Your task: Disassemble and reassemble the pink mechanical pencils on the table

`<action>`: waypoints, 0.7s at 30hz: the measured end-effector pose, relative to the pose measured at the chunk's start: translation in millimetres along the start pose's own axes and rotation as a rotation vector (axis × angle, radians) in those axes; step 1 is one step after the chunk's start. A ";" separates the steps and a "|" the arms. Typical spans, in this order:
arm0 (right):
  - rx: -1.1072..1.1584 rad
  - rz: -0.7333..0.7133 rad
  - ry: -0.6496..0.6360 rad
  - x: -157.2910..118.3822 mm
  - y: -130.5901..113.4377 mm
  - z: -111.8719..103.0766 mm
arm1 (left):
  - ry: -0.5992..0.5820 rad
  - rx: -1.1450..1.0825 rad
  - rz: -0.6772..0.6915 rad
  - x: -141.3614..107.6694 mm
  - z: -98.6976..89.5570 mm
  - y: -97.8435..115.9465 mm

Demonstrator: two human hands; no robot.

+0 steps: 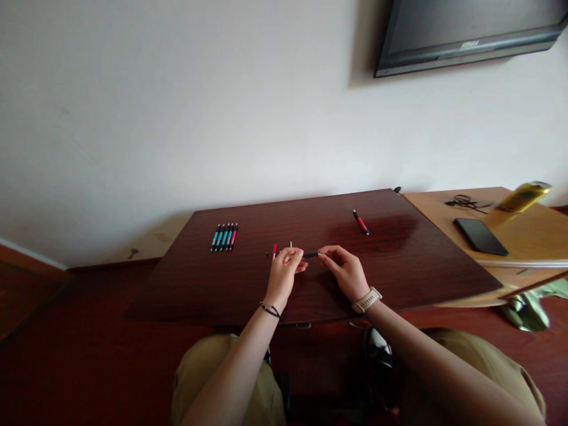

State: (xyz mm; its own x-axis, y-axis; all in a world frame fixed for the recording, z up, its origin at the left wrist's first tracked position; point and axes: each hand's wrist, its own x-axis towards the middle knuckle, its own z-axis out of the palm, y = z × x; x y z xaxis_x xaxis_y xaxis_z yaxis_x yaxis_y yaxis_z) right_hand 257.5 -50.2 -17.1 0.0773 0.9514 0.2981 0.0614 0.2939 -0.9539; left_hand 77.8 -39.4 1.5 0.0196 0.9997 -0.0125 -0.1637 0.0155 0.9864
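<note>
Fingertips of left hand and right hand pinch opposite ends of slim black pen part, held level above glossy wood-grain table. Red barrel piece lies just left. Slender pens sit farther left, side by side.

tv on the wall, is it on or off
It looks off: the TV screen is plain dark grey with no picture, though its upper part is cut off by the view.

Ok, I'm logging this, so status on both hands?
Left hand, right hand: pinching black piece between them. Red part close by left hand. Pen row farther left.
</note>
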 end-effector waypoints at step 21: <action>-0.056 0.038 -0.036 0.7 -1.8 -0.8 | -0.133 0.169 0.157 3.1 -5.5 5.6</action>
State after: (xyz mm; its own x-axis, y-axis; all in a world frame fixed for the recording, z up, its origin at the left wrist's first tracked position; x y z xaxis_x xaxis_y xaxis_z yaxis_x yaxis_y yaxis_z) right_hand 258.2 -50.2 -15.1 0.0451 0.9648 0.2589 0.1152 0.2524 -0.9607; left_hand 71.5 -36.1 6.1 0.1380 0.9784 0.1538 -0.0082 -0.1542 0.9880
